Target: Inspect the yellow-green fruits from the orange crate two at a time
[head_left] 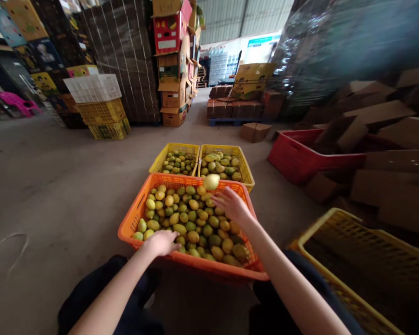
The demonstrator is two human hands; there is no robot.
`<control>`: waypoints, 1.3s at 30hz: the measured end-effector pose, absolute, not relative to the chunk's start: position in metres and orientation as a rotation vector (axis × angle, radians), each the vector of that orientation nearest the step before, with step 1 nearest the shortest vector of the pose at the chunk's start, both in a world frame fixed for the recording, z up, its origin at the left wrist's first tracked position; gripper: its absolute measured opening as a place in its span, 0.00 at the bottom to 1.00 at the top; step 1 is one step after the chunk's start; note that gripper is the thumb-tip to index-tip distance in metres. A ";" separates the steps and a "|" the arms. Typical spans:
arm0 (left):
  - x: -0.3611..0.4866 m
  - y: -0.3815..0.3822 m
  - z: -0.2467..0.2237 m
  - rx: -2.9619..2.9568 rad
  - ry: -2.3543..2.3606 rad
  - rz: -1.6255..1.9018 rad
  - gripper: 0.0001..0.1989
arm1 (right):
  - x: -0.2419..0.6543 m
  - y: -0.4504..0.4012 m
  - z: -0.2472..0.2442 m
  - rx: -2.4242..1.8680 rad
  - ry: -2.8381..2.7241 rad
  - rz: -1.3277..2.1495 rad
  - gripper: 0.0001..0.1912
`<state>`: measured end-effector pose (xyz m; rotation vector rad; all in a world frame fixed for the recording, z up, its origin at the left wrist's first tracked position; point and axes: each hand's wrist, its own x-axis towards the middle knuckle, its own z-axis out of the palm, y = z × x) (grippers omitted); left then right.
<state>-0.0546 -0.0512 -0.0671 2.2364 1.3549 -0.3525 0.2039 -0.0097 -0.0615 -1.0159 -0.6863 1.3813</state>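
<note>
An orange crate full of green and yellow lemons stands in front of me. My left hand is over the near left part of the crate, touching or just above the fruit; what its fingers hold, if anything, is hidden. My right hand is above the right side with its fingers apart and nothing in it. A pale yellow lemon is in the air just beyond its fingertips, over the far rim. Behind the orange crate are two yellow crates, a left one and a right one, both holding lemons.
At the lower right stands a yellow crate. Beyond it are a red crate and piled cardboard. Stacked cartons, stacked white and yellow crates, and a loaded pallet are farther back.
</note>
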 end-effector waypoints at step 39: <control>0.033 0.056 -0.243 1.927 1.866 -0.006 0.23 | 0.246 -0.052 -0.041 -0.972 0.020 1.629 0.07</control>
